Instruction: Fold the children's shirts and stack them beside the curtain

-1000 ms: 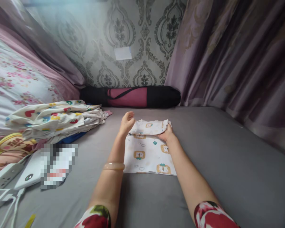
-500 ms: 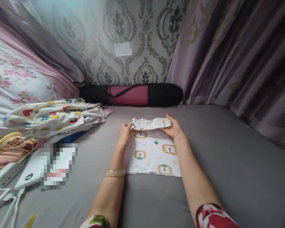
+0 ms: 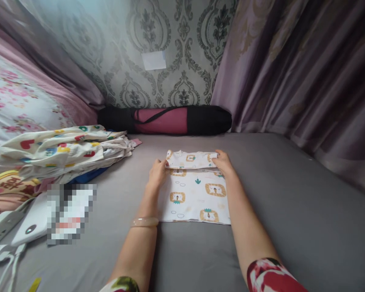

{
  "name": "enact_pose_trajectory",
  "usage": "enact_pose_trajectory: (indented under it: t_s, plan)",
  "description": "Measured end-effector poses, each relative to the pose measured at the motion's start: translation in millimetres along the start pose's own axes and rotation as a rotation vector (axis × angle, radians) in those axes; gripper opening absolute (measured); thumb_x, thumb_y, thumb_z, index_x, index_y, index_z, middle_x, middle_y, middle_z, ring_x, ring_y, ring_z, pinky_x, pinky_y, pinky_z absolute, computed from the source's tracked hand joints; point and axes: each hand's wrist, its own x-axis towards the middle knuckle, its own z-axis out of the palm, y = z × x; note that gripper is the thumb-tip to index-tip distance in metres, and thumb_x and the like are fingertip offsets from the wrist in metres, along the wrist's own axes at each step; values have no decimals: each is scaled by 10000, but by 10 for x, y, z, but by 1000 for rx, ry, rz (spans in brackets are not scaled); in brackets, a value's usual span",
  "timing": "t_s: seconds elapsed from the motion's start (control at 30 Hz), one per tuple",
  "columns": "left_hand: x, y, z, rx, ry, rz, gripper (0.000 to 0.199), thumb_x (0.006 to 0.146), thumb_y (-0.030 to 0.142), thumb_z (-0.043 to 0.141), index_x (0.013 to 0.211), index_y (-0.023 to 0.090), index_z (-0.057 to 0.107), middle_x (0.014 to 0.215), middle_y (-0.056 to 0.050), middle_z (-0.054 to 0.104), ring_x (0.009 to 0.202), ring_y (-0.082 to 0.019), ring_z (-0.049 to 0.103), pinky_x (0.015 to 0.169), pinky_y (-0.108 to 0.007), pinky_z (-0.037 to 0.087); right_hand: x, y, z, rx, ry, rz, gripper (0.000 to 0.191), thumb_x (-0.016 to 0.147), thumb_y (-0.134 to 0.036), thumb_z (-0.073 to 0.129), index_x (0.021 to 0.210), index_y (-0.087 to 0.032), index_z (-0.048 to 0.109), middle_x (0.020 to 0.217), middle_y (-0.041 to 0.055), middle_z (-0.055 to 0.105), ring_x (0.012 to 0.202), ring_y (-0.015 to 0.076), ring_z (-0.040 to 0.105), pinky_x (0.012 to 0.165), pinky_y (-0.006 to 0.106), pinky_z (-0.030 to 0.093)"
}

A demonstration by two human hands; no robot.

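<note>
I note the lion-print garment (image 3: 192, 190) on the grey sheet (image 3: 304, 211), just toward 6 o'clock of view centre. Left hand (image 3: 158, 172) and right hand (image 3: 224, 163), nearly closed, pinch its folded band at 10 and 2 o'clock. I judge it light, limp, not fragile; paired corner holds suit.

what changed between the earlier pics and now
The left hand came down and took hold of the left end of the folded flap on the white lion-print cloth; the right hand shifted rightward, still holding the other end. The black-and-maroon cylindrical fabric bag stayed put.
</note>
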Motion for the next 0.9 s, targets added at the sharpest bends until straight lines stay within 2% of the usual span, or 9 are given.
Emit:
enact_pose_trajectory:
  t_s: [0.1,0.2,0.3,0.37,0.47,0.57,0.63,0.77,0.9]
  plan:
    - [-1,-13,-36,-23,-33,0,298,849,166,457,1086,230,626,1067,-89,526,1013,-228,567,854,-306,445,1,3,-51,-202,-9,-34,650,704,16,486,1345,-83,525,1126,138,706,1047,220,665,920,311,501]
    - [2,-27,-79,-67,-70,-14,335,831,151,463,1101,232,643,1063,-91,537,1002,-227,574,873,-309,445,-60,-78,-117,-375,63,-108,581,763,8,446,1332,-55,540,1166,161,688,1115,233,633,979,314,463]
    - [12,-57,-108,-115,-93,-22,366,837,149,467,1143,234,651,1057,-79,548,980,-210,574,892,-298,441,-132,-256,-119,-471,141,-217,504,838,-49,421,1322,-73,557,1184,157,680,1138,240,619,1003,328,445]
    - [22,-84,-115,-151,-93,-17,390,843,157,477,1188,239,638,1058,-72,551,960,-201,574,902,-298,438,-157,-414,-32,-499,109,-296,453,878,-98,420,1299,-103,584,1174,141,687,1122,233,627,997,325,446]
    - [36,-124,-107,-201,-68,1,403,836,165,498,1209,241,631,1073,-78,552,952,-202,579,912,-313,436,-149,-662,257,-531,-46,-394,365,893,-158,469,1203,-143,661,1144,110,706,1082,216,643,961,289,456]
    - [49,-156,-88,-219,-49,19,360,824,166,511,1145,235,659,1056,-77,560,955,-207,580,914,-326,438,-111,-856,657,-558,-260,-439,291,874,-171,514,1070,-170,729,1049,71,738,998,201,666,887,247,472]
    - [61,-174,-77,-216,-52,23,348,812,145,507,1105,231,674,1021,-69,572,942,-204,580,896,-324,447,-80,-939,920,-578,-356,-449,270,877,-174,511,999,-185,751,994,54,747,959,199,670,848,241,476]
    - [91,-202,-73,-222,-77,23,375,783,98,487,1068,230,691,974,-55,605,889,-193,581,843,-309,458,-5,-1011,1327,-591,-416,-452,255,895,-198,519,1005,-196,749,1053,52,738,1003,189,654,853,232,461]
    - [110,-210,-81,-235,-89,16,366,777,105,501,1055,228,706,940,-52,626,848,-187,582,799,-281,459,67,-1016,1550,-615,-458,-422,218,884,-209,551,984,-183,743,1024,63,738,958,175,658,820,218,462]
